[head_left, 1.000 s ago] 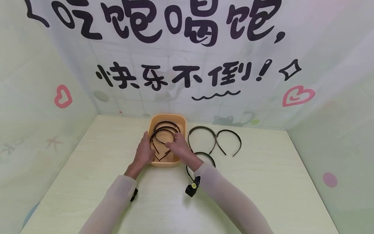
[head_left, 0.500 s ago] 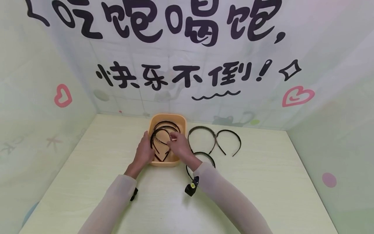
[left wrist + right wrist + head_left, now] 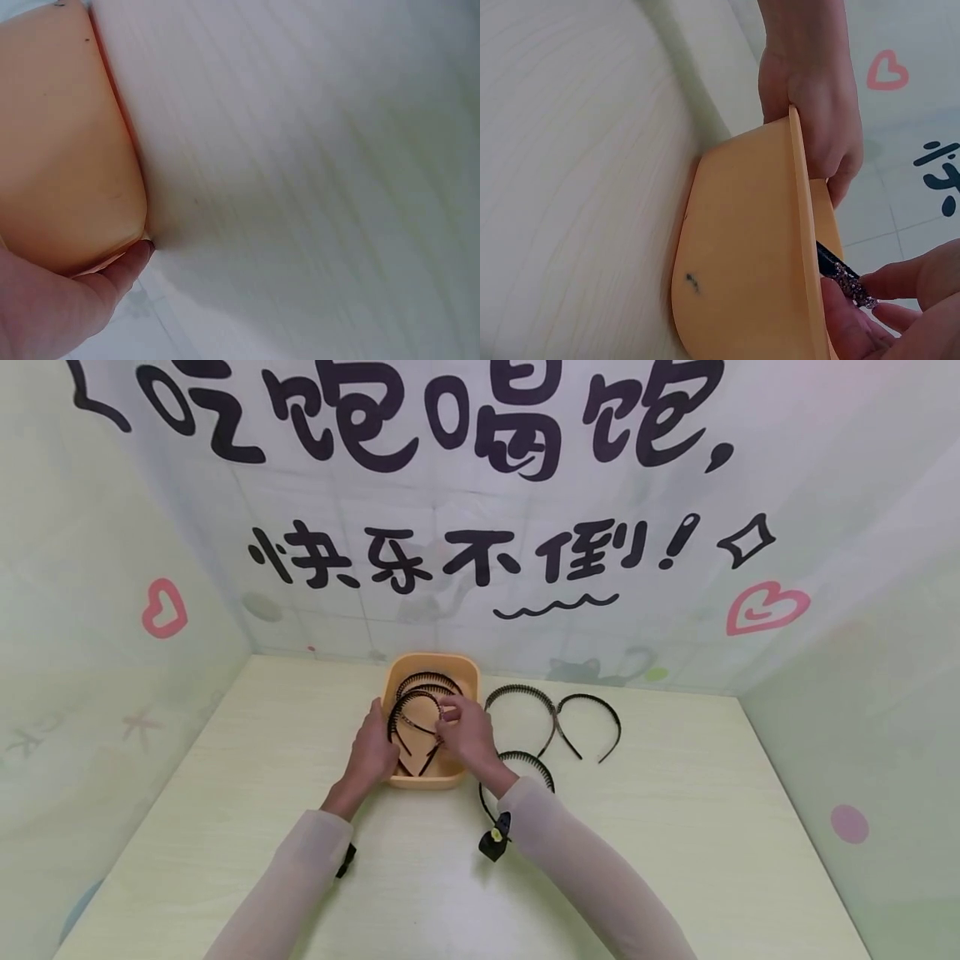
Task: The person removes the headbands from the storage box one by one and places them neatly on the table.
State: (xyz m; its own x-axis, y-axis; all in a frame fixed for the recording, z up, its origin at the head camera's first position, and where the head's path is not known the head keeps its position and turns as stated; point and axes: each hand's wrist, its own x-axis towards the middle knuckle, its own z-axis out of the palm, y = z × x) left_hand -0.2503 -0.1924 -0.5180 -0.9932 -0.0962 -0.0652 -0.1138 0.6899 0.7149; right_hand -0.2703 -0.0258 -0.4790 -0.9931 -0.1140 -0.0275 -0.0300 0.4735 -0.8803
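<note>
Lettered white backdrop [image 3: 450,635] meets a pale wood-grain table [image 3: 637,868], which bears an orange plastic bin [image 3: 427,782] gripped along its side by the left hand [image 3: 372,745]. The right hand [image 3: 468,732] pinches a glitter-trimmed headband [image 3: 851,286] at the bin; being toothed, it could snag neighbouring black headbands [image 3: 429,676]. Slack left fingers might let the bin slide.

From above, the head view faces forward and down across the counter [image 3: 660,860], while both wrist views look from close by at the orange bin [image 3: 425,782] from outside, head and right-wrist views sharing the right grip [image 3: 467,733].
</note>
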